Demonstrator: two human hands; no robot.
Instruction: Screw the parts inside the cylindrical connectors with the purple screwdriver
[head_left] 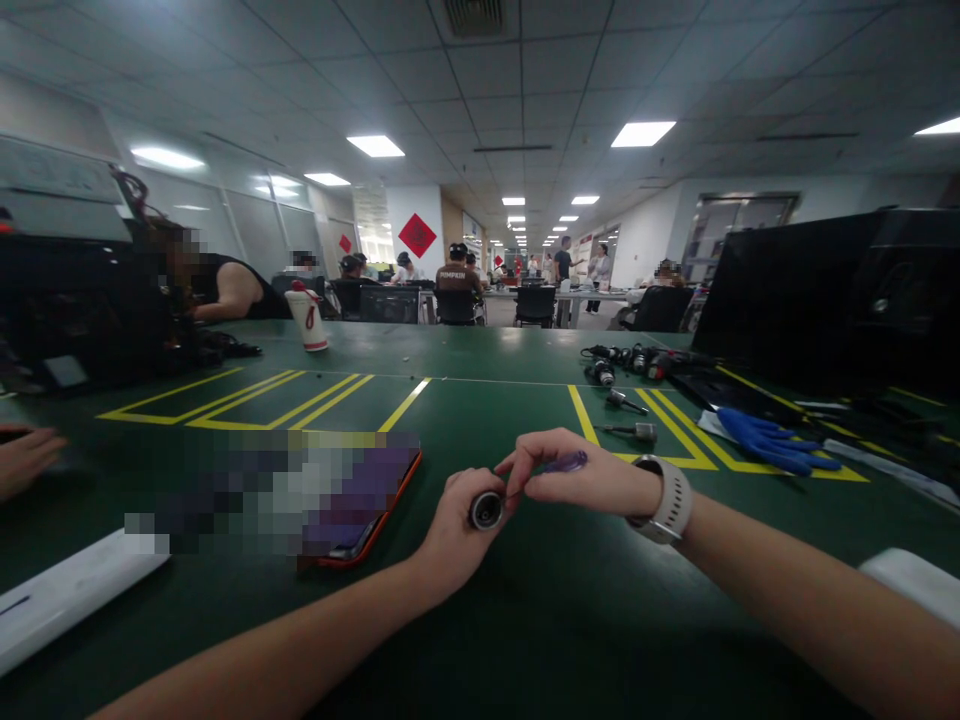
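My left hand is closed around a small dark cylindrical part whose round end faces the camera. My right hand, with a pale watch on its wrist, pinches a thin purple tool and holds its tip at the cylinder's end. Both hands hover just above the green table, close together near its middle.
A phone in an orange case lies left of my hands. Blue gloves, metal bits and dark tools lie at the right by a black monitor. A white bottle stands far left. Another person's hand rests at the left edge; other people sit beyond.
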